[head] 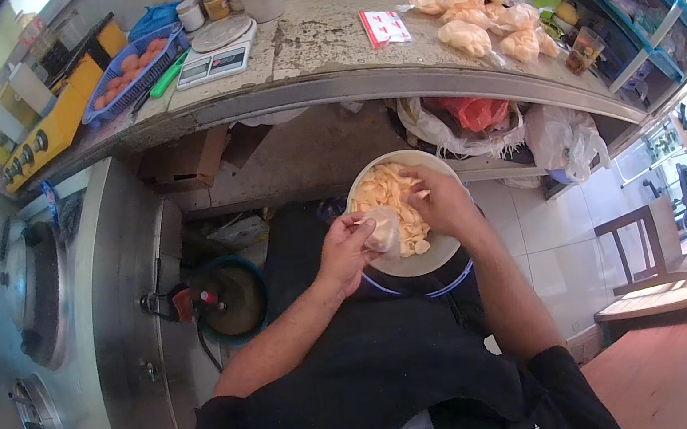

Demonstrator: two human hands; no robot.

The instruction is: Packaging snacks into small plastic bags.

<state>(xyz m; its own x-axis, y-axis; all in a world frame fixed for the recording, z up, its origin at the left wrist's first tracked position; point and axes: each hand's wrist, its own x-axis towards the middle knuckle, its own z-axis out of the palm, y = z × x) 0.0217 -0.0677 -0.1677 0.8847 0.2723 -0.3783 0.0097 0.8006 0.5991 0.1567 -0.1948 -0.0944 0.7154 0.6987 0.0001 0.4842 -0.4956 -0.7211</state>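
Note:
A round pale tub (443,161) full of thin, light orange chips (412,230) sits before my lap. In my left hand (346,251) is a small clear plastic bag (381,229), pinched between thumb and fingers above the tub's near left side. Something pale shows through the bag. My right hand (442,199) reaches over the right side of the tub, its curved fingertips among the chips. Whether it grips any chips is hard to tell. Beneath the tub shows a blue rim (443,291).
Filled plastic bags (467,38) cluster on the worn counter (315,37), right of a red-and-white packet (385,27). Left of them are a digital scale (215,63) and a blue basket of eggs (132,73). A dark bucket (232,299) stands left of my legs.

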